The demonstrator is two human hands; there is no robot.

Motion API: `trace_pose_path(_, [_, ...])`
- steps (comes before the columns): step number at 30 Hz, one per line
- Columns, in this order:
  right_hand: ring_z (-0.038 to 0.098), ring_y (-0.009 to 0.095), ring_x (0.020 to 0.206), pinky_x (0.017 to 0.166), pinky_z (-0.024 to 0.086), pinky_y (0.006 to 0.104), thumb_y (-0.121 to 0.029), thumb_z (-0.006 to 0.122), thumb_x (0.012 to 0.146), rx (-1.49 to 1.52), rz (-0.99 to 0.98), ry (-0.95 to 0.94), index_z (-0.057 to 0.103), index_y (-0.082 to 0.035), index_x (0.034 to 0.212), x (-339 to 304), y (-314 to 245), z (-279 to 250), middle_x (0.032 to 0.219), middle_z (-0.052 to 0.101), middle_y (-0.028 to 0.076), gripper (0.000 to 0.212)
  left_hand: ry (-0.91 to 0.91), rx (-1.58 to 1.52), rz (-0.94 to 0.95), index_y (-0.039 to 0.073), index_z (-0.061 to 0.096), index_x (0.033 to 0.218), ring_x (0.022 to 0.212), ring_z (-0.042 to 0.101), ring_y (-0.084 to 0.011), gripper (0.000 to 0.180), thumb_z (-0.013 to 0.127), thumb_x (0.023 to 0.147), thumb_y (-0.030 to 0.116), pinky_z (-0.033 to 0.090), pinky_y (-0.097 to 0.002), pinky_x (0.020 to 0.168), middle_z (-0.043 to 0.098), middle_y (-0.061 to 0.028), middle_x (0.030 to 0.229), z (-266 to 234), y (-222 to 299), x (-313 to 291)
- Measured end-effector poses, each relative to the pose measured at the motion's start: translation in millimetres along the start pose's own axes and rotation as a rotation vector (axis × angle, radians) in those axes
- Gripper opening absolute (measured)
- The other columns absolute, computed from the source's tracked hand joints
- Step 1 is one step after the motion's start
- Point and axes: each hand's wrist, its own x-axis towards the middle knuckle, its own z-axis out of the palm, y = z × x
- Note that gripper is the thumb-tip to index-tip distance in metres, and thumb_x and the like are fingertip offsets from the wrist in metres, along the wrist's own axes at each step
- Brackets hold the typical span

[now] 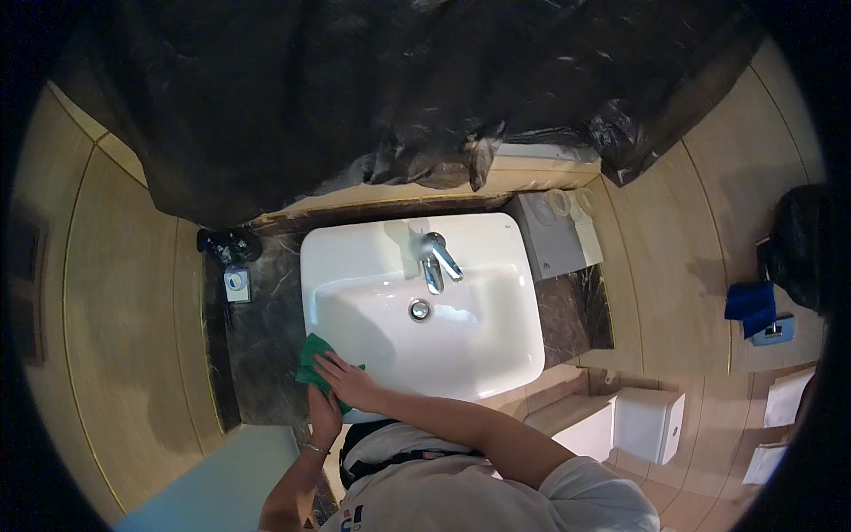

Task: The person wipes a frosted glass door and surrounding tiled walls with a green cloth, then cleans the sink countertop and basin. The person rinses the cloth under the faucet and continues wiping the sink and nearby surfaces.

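A green cloth (312,353) is bunched at the front left corner of a white washbasin (525,355). My right hand (348,383) reaches across my body and lies over the cloth, its fingers closed on it. Just below it, my left hand (325,417) holds the lower part of the same cloth, with its fingers partly hidden. A band circles my left wrist. A chrome faucet (433,263) stands at the back of the basin, behind a round drain (419,309). Some wet-looking shine shows on the bowl near the drain.
Dark marbled counter (266,355) surrounds the basin. A small box (237,284) and a dark crumpled item (232,244) sit at its left. A grey box (550,235) stands back right. Black plastic sheeting (399,89) hangs behind. A white toilet (645,424) is at right.
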Motion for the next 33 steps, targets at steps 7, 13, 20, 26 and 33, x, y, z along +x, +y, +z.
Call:
trace_pose_path(7, [0.039,0.035,0.125,0.102,0.036,0.0432,-0.026,0.057,0.083,0.088,0.266,-0.091,0.052,0.003,0.121,-91.1,0.6,-8.1,0.130,0.045,0.018,0.048,-0.203,0.748,0.360,-0.009,0.038,0.131,0.133,0.028,-0.0387,0.056,0.048,0.089,0.026,0.018,-0.0587,0.106,0.032,-0.0254,0.141,18.6,24.1,-31.6])
trace_pose_path(13, [0.043,0.035,0.120,0.099,0.038,0.0431,-0.028,0.060,0.082,0.101,0.392,0.018,0.053,0.000,0.119,-178.6,23.1,-49.2,0.128,0.046,0.018,0.047,-0.407,0.653,0.432,-0.005,0.044,0.129,0.129,0.033,-0.0363,0.059,0.050,0.088,0.037,0.021,-0.0569,0.105,0.041,-0.0205,0.137,78.8,42.9,-40.0])
trace_pose_path(20, [0.044,0.037,0.119,0.101,0.036,0.0447,-0.024,0.065,0.075,0.010,0.610,0.298,0.053,0.001,0.120,-299.2,76.2,-112.7,0.127,0.048,0.021,0.052,-0.527,0.562,0.659,0.000,0.054,0.119,0.125,0.039,-0.0328,0.054,0.059,0.081,0.038,0.031,-0.0548,0.100,0.050,-0.0157,0.128,205.1,108.2,-38.2])
trace_pose_path(26, [0.038,0.036,0.125,0.103,0.033,0.0447,-0.016,0.058,0.075,-0.209,0.829,0.325,0.051,0.002,0.122,-374.1,170.9,-155.4,0.134,0.041,0.021,0.051,-0.490,0.406,0.764,0.000,0.056,0.113,0.125,0.040,-0.0302,0.048,0.064,0.075,0.027,0.036,-0.0529,0.095,0.048,-0.0137,0.129,359.8,183.6,-10.4])
trace_pose_path(33, [0.041,0.037,0.121,0.101,0.036,0.0462,-0.009,0.058,0.075,-0.235,0.815,0.509,0.051,0.003,0.121,-365.5,286.3,-194.1,0.133,0.042,0.018,0.049,-0.260,0.282,0.452,0.004,0.054,0.114,0.117,0.045,-0.0319,0.040,0.058,0.079,0.022,0.039,-0.0496,0.089,0.046,-0.0128,0.126,455.4,239.1,34.8])
